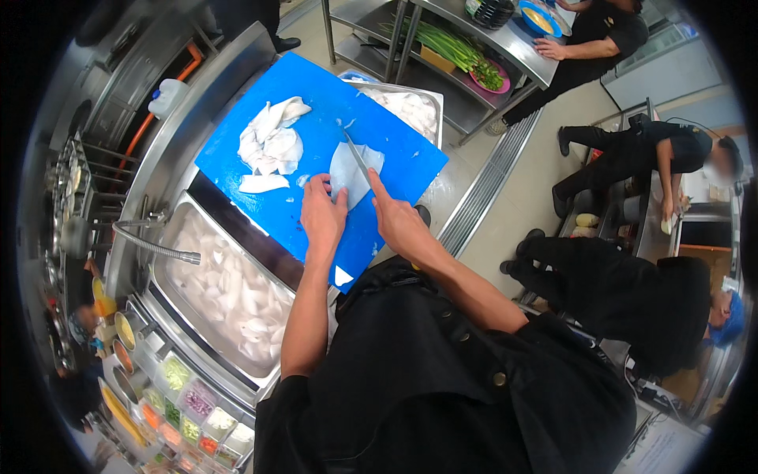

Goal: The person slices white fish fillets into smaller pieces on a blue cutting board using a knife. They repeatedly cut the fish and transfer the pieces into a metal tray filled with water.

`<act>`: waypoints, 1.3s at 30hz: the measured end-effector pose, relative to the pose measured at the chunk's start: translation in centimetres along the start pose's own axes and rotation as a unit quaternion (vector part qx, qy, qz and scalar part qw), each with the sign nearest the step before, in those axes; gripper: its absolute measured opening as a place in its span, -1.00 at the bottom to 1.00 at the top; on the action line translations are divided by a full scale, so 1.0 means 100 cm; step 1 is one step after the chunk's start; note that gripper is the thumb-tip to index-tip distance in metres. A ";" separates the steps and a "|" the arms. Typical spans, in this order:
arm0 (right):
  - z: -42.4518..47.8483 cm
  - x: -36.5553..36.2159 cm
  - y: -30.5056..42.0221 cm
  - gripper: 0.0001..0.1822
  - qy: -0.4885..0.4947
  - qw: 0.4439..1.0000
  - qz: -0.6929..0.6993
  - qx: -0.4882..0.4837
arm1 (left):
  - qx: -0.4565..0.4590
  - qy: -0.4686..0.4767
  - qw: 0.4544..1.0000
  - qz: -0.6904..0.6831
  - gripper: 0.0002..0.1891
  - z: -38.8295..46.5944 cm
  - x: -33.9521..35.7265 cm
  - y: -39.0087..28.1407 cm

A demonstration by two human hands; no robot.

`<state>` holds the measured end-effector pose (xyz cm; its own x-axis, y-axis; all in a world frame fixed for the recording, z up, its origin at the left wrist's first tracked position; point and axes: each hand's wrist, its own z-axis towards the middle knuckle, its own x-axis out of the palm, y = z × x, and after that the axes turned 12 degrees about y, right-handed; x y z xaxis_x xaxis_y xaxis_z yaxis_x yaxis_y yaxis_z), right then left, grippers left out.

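Observation:
A flat white piece of squid (342,172) lies spread on a blue cutting board (237,142). My right hand (398,222) grips a kitchen knife (356,151), its index finger stretched along the spine and the blade lying across the piece. On the near left edge of that piece rest the fingers of my left hand (325,210), thumb and fingers apart, pressing it to the board. Farther left on the board is a pile of white squid pieces (272,142), with one strip (263,183) just below it. The knife's handle is hidden in my palm.
Left of the board, a steel basin (169,296) holds many squid pieces in cloudy water, under a hose tap (157,244). Behind the board's right corner stands a steel tray (440,112) of white pieces. Co-workers (651,148) stand at counters to the right.

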<state>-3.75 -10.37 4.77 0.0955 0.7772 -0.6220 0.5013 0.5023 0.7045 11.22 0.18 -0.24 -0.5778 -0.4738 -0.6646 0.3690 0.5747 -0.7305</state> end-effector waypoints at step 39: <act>-0.009 -0.022 0.011 -0.18 0.165 0.974 -0.120 -0.101 | -0.194 -0.102 0.976 -0.002 -0.66 -0.059 -0.034 0.029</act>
<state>-4.21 -11.17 7.23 -0.3014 0.6908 -0.6573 0.2923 0.7231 0.6259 9.93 7.36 0.82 -0.4063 -0.5772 -0.7084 0.0406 0.7631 -0.6450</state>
